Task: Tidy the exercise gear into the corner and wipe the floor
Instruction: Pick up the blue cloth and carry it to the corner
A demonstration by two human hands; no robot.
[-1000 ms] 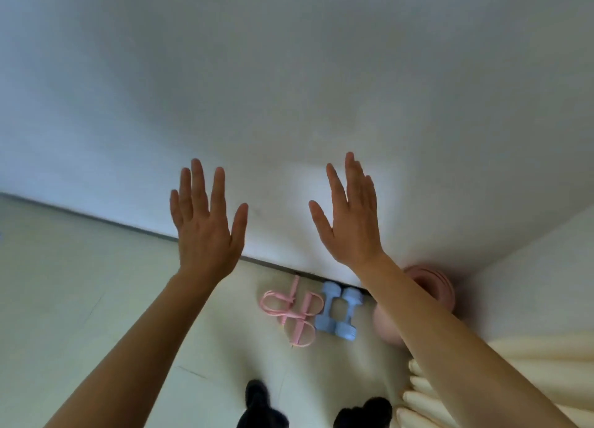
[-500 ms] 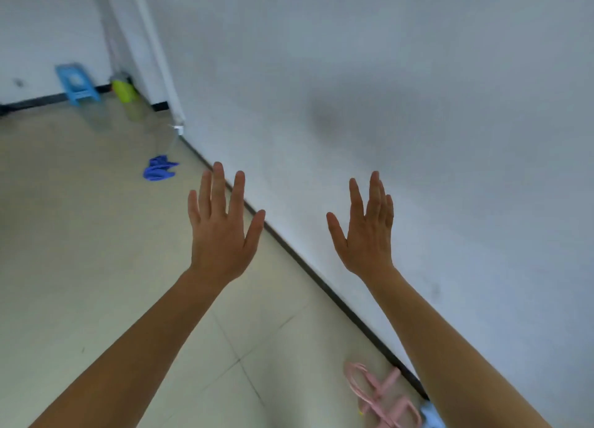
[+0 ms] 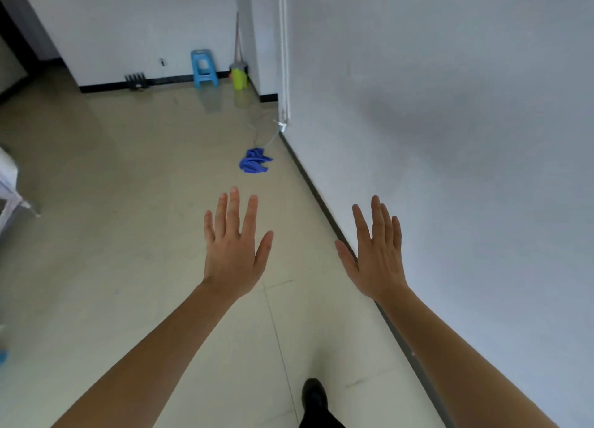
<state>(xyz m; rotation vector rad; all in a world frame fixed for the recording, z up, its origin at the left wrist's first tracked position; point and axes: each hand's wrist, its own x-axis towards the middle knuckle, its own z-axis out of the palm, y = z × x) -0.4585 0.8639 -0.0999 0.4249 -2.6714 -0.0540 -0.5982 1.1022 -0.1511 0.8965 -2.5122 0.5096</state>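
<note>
Hands: left hand (image 3: 233, 251) and right hand (image 3: 377, 257) are both raised ahead at arm's length, fingers straight and spread, backs to the camera, holding nothing and touching nothing.
Cloth: a crumpled blue cloth (image 3: 254, 161) lies on the tiled floor (image 3: 128, 235) ahead of the left hand, near the black skirting (image 3: 321, 199) of the right-hand wall (image 3: 450, 138) and well apart from both hands.
Exercise gear: none shows in this view.
Far end: a blue plastic stool (image 3: 203, 69) and a yellow-green container (image 3: 239, 75) with a long handle rising from it stand against the far wall.
Footing: one dark shoe (image 3: 314, 395) is on the tiles at the bottom edge.
Step in hand: probably walking up to the cloth so the wiping can start.
Doing it well: close in along the skirting, crouch rather than stoop, and gather the cloth with one whole hand so that no corner trails. Shake it flat before it meets the tiles.
Watch for: a thin cord (image 3: 254, 135) that curls on the floor just behind the cloth. Lift the cloth clear of it. The tiles look glossy, so short steps seem wise.
</note>
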